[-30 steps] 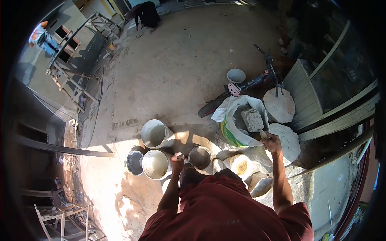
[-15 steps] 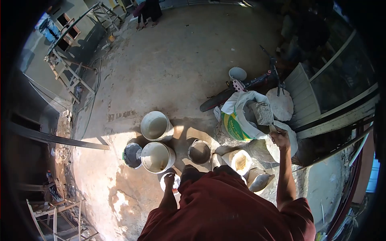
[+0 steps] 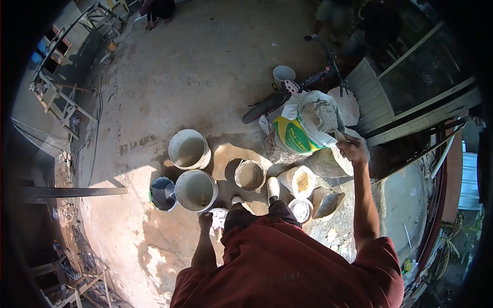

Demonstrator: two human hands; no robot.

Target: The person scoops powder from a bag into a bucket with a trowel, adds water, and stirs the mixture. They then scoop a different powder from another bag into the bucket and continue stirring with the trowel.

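Observation:
My right hand [image 3: 352, 150] is closed around the pale handle of a tool [image 3: 339, 136] at the near right edge of an open bag [image 3: 297, 134], white with green and yellow print. Grey powdery material [image 3: 321, 115] shows in the bag mouth; the tool's working end is not clear against it. My left hand [image 3: 205, 220] hangs low with fingers curled, beside a small white bucket [image 3: 219, 217]. Whether it holds anything is hidden.
Two large white buckets [image 3: 189, 149], a dark bucket [image 3: 163, 194] and a round container [image 3: 250, 175] stand ahead. Right of my legs are an open sack [image 3: 299, 182], a cut container [image 3: 328, 201] and a small bucket [image 3: 301, 210]. A bicycle [image 3: 308, 82] lies behind the bag. People stand farther off.
The view has shifted, and a small bucket by my right leg has come into sight. The grey material appears farther into the bag mouth. My left hand has moved left off the white bucket.

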